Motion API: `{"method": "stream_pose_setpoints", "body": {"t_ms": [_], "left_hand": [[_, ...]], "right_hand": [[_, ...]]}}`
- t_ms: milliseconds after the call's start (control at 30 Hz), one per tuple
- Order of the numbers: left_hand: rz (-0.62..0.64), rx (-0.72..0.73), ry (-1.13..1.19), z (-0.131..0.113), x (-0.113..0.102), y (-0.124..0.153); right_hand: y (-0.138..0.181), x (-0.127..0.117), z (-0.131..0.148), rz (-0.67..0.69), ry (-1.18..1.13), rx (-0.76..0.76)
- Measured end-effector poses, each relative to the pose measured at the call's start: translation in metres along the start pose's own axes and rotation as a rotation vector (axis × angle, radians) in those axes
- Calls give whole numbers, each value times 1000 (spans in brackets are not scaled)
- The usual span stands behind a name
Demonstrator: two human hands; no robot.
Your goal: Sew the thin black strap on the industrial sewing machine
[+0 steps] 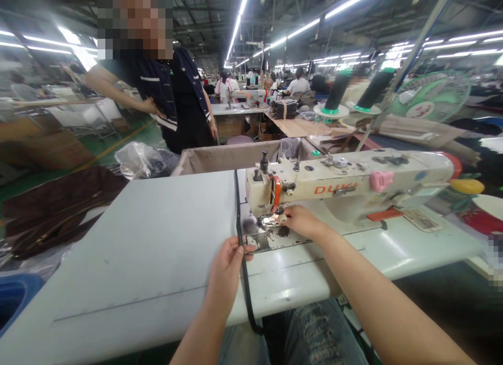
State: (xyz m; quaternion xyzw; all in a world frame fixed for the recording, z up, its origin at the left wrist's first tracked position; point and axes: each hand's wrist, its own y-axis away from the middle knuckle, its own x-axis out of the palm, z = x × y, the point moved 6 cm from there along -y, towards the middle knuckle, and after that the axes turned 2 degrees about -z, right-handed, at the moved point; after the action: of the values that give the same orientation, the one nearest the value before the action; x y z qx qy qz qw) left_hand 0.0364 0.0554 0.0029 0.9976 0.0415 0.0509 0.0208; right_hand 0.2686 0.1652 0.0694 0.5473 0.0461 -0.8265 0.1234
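A long black strap (245,286) runs across the sewing table, from its far edge down over the near edge towards my lap. My left hand (230,257) pinches this strap between thumb and fingers, just left of the needle plate. My right hand (302,221) reaches under the arm of the sewing machine (306,189), its fingertips at the presser foot (271,221). Those fingertips are partly hidden by the foot's fittings, so I cannot make out whether they grip anything. The metal plate around the foot is worn and dark in patches.
A person (176,97) stands beyond the table at the left. Behind the machine are a cloth-lined bin (212,158), black thread cones (338,92) and a green fan (430,97). A brown bag (58,207) lies at the left, above a blue tub (19,291).
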Motion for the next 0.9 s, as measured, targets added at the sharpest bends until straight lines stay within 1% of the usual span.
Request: {"method": "stream_pose_setpoints", "body": {"t_ms": [133, 267, 400, 500, 667, 733, 833, 900], "left_hand": [[-33, 8, -30, 0, -4, 3], [18, 14, -41, -3, 1, 3], [56, 21, -61, -2, 4, 1], [56, 22, -65, 0, 4, 1], [54, 40, -63, -1, 4, 1], [50, 39, -63, -1, 3, 2], [46, 35, -60, 0, 3, 2], [41, 39, -52, -1, 3, 3]], "right_hand": [[8, -4, 3, -32, 47, 16], [16, -7, 10, -115, 170, 47], [23, -7, 18, -183, 276, 44], [30, -2, 26, -207, 312, 19], [38, 13, 39, -222, 346, -55], [40, 13, 37, -271, 366, -14], [45, 8, 31, -363, 392, 87], [48, 9, 32, -386, 400, 100]]}}
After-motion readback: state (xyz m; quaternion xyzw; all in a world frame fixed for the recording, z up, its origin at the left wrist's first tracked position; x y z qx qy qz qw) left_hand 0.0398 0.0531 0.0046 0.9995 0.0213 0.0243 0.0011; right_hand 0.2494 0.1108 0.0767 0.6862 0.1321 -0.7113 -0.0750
